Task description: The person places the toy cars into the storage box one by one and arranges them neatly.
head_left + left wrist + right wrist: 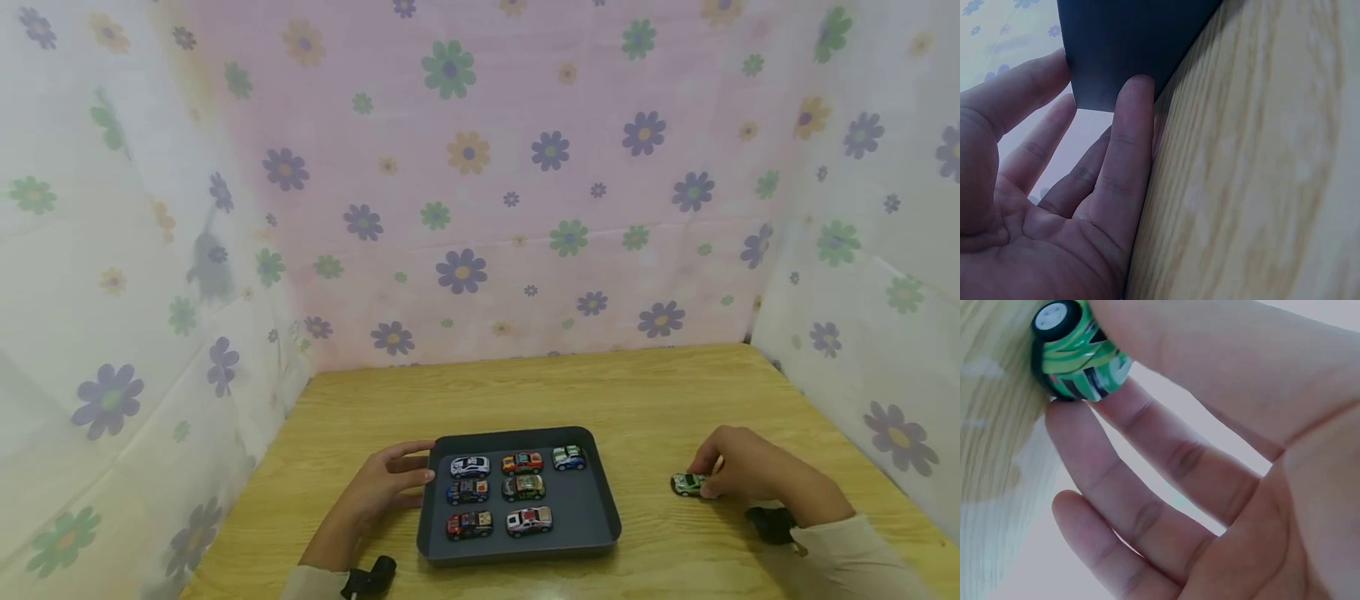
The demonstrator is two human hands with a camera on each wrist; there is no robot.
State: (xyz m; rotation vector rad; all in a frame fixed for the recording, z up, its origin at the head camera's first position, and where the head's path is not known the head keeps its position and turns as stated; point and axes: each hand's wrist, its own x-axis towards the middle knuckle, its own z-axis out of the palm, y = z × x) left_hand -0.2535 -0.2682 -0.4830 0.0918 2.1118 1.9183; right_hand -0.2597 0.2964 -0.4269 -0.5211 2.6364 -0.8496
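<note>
A dark grey tray [585, 533] holds several small toy cars in rows, among them a white one [470, 467], a red and yellow one [522, 462] and a white and red one [529, 521]. My left hand [386, 483] is at the tray's left side; its extended fingertips touch the outer wall [1122, 44] in the left wrist view. Right of the tray, my right hand [746, 467] pinches a green toy car [687, 484] between thumb and fingers. In the right wrist view, this green car [1079, 362] shows a black wheel, low at the wooden surface.
The wooden table [525, 392] runs back to a flowered cloth [510, 250], with more of the cloth on both sides. Small black devices sit at the left wrist [369, 577] and the right wrist [771, 525].
</note>
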